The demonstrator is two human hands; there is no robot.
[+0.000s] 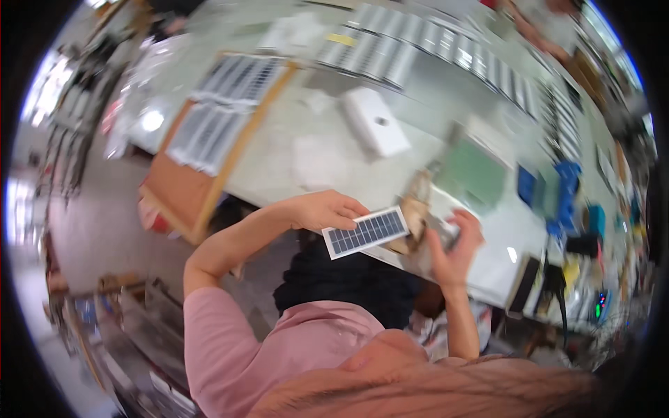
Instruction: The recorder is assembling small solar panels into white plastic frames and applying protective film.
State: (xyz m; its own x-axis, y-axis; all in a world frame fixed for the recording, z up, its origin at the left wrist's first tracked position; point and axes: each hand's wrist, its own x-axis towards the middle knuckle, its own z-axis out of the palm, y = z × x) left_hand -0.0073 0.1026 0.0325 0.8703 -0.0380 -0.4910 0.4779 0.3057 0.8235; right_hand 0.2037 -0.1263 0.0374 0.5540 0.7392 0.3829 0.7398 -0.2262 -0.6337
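Head view: left hand [327, 209] grasps solar panel [366, 233] (right grip [456, 244] unclear) near white box [376, 122].

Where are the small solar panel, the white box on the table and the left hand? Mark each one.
small solar panel [367, 232], head view, middle of its dark face.
white box [376, 120], head view, top face.
left hand [327, 210], head view, back of the hand.
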